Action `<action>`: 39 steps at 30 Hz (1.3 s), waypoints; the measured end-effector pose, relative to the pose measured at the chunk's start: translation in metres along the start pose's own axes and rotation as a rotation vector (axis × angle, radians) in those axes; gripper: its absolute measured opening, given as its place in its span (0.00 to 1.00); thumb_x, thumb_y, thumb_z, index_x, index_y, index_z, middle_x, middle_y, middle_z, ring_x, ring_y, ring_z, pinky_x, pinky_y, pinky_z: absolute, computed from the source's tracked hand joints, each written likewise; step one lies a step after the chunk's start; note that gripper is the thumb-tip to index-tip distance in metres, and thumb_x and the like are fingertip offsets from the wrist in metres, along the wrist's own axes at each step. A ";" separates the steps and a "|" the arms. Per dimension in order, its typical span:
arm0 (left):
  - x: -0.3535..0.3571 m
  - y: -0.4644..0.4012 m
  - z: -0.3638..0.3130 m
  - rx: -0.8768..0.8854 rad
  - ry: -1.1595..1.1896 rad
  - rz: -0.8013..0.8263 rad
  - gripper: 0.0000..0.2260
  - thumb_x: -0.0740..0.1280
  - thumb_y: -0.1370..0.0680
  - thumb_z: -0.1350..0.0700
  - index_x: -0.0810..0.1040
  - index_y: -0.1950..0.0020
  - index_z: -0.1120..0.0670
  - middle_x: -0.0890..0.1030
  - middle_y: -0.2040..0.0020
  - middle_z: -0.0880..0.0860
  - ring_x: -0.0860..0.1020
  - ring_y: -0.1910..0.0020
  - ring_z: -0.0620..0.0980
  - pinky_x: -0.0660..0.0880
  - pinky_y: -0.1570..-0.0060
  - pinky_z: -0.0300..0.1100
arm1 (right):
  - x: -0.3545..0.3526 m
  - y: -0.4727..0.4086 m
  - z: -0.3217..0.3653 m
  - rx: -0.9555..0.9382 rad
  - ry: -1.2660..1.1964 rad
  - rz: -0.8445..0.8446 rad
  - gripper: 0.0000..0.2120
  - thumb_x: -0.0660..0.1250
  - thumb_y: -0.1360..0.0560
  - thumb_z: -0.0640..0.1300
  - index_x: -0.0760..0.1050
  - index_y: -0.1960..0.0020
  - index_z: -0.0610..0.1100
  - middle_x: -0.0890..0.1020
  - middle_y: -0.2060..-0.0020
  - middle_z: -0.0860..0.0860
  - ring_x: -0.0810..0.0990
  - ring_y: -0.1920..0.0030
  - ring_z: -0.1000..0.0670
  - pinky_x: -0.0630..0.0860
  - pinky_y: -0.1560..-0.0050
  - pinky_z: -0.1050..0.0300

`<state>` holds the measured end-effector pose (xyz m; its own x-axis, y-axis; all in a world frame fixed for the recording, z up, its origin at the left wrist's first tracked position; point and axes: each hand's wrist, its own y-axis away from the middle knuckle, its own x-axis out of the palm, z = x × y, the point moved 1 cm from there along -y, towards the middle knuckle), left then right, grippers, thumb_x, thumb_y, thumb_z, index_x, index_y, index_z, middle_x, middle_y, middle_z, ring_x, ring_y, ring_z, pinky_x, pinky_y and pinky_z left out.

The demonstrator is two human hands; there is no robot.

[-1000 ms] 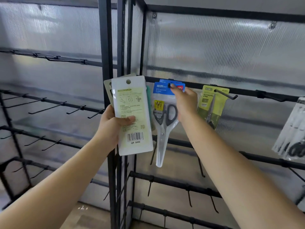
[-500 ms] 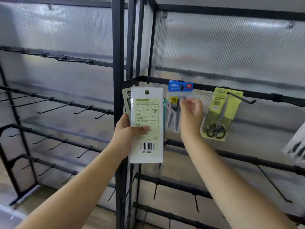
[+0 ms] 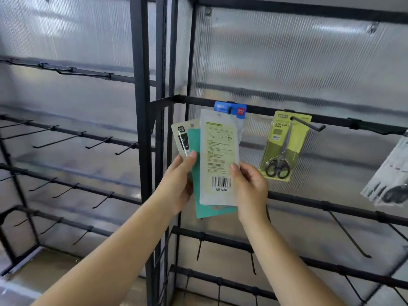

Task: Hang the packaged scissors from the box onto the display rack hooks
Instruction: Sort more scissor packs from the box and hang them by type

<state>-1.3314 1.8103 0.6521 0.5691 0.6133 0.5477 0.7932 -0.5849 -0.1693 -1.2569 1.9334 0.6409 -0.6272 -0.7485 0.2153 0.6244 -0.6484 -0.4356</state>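
My left hand (image 3: 178, 184) holds a fan of scissors packs: a teal-backed pack (image 3: 195, 155) and a pale one (image 3: 182, 138) behind it. In front, a white and pale-green pack (image 3: 219, 160) shows its back with a barcode. My right hand (image 3: 249, 191) pinches that pack's lower right edge. Behind its top, a blue-headed pack (image 3: 230, 109) hangs on a hook of the black rack bar (image 3: 331, 120). To the right, a yellow-green scissors pack (image 3: 284, 146) hangs on another hook (image 3: 309, 124).
More packs (image 3: 390, 180) hang blurred at the far right. Black upright posts (image 3: 141, 129) stand left of my hands. Bare hooks (image 3: 99, 142) line the left bay's bars. Lower bars with down-pointing hooks (image 3: 348, 235) run beneath my arms. No box is in view.
My right hand let go of the blue-headed pack, now hanging on its hook, and came down onto the front pack in my left hand. The view shifted left.
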 end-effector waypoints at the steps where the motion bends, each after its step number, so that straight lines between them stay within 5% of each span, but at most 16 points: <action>1: 0.000 0.001 0.003 -0.001 0.006 -0.015 0.08 0.64 0.23 0.56 0.75 0.44 0.53 0.84 0.49 0.52 0.83 0.51 0.53 0.81 0.58 0.46 | -0.002 0.000 -0.001 0.006 -0.018 -0.016 0.06 0.67 0.25 0.41 0.78 0.59 0.50 0.85 0.63 0.56 0.84 0.62 0.54 0.78 0.68 0.63; 9: -0.005 0.002 0.009 0.112 -0.127 -0.167 0.05 0.64 0.22 0.64 0.73 0.52 0.54 0.85 0.55 0.51 0.84 0.56 0.52 0.82 0.64 0.46 | -0.013 -0.001 0.003 0.009 -0.121 -0.046 0.05 0.64 0.23 0.37 0.71 0.57 0.44 0.84 0.62 0.55 0.83 0.61 0.57 0.78 0.66 0.62; 13: -0.008 0.003 0.007 0.222 -0.261 -0.248 0.07 0.65 0.22 0.63 0.73 0.46 0.54 0.85 0.54 0.47 0.84 0.56 0.49 0.80 0.65 0.41 | -0.016 0.005 0.017 -0.191 0.014 -0.028 0.09 0.62 0.22 0.35 0.69 0.57 0.47 0.81 0.59 0.53 0.81 0.60 0.58 0.77 0.62 0.62; 18: -0.004 0.006 0.009 0.269 -0.315 -0.257 0.07 0.65 0.22 0.61 0.73 0.47 0.51 0.85 0.54 0.45 0.84 0.56 0.47 0.79 0.65 0.38 | -0.010 0.019 0.021 -0.407 0.282 0.167 0.12 0.62 0.22 0.36 0.67 0.55 0.53 0.79 0.61 0.54 0.79 0.63 0.55 0.76 0.69 0.61; 23: 0.014 0.006 0.008 0.295 -0.375 -0.168 0.07 0.65 0.22 0.61 0.73 0.47 0.52 0.84 0.54 0.45 0.84 0.56 0.46 0.79 0.64 0.37 | -0.005 0.023 0.009 -0.389 0.364 0.201 0.13 0.66 0.24 0.37 0.68 0.51 0.54 0.79 0.48 0.55 0.80 0.52 0.61 0.77 0.60 0.70; 26: 0.015 0.007 0.008 0.274 -0.356 -0.163 0.06 0.65 0.22 0.61 0.73 0.48 0.52 0.85 0.56 0.45 0.84 0.57 0.46 0.79 0.65 0.37 | -0.007 0.024 0.004 -0.384 0.325 0.187 0.08 0.64 0.23 0.45 0.73 0.44 0.47 0.77 0.44 0.53 0.79 0.47 0.57 0.78 0.53 0.64; 28: 0.014 0.009 0.011 0.237 -0.310 -0.158 0.06 0.66 0.23 0.60 0.73 0.48 0.52 0.85 0.56 0.47 0.84 0.57 0.48 0.80 0.63 0.40 | -0.011 0.026 -0.001 -0.320 0.305 0.156 0.11 0.60 0.21 0.48 0.72 0.40 0.52 0.76 0.41 0.51 0.77 0.44 0.59 0.77 0.49 0.62; 30: 0.014 0.009 0.018 0.195 -0.266 -0.162 0.06 0.66 0.23 0.60 0.73 0.48 0.53 0.84 0.54 0.50 0.84 0.56 0.51 0.80 0.59 0.46 | -0.016 0.028 -0.004 -0.307 0.343 0.125 0.13 0.59 0.21 0.42 0.70 0.38 0.54 0.74 0.40 0.47 0.74 0.45 0.65 0.74 0.47 0.67; 34: 0.023 0.011 0.035 0.153 -0.253 -0.148 0.05 0.67 0.23 0.62 0.75 0.50 0.53 0.84 0.56 0.51 0.82 0.56 0.54 0.78 0.55 0.53 | -0.026 0.031 -0.009 -0.415 0.543 0.030 0.21 0.68 0.28 0.31 0.74 0.37 0.44 0.67 0.35 0.46 0.66 0.36 0.55 0.68 0.35 0.50; 36: 0.028 0.011 0.041 0.140 -0.248 -0.143 0.06 0.66 0.23 0.62 0.75 0.49 0.52 0.83 0.54 0.52 0.82 0.54 0.55 0.78 0.52 0.55 | -0.032 0.027 -0.012 -0.338 0.632 -0.025 0.23 0.71 0.28 0.37 0.72 0.34 0.48 0.61 0.29 0.44 0.62 0.31 0.45 0.64 0.32 0.42; 39: 0.037 0.006 0.046 0.127 -0.212 -0.129 0.06 0.66 0.23 0.63 0.75 0.49 0.52 0.84 0.55 0.51 0.83 0.55 0.53 0.80 0.54 0.53 | -0.050 0.018 -0.011 -0.214 0.706 0.000 0.27 0.70 0.27 0.49 0.67 0.30 0.54 0.58 0.27 0.48 0.58 0.27 0.45 0.65 0.33 0.41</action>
<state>-1.2953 1.8540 0.6334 0.4839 0.7833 0.3903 0.8751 -0.4317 -0.2185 -1.2199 1.9606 0.6130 -0.8225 -0.4342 -0.3673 0.5653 -0.5530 -0.6121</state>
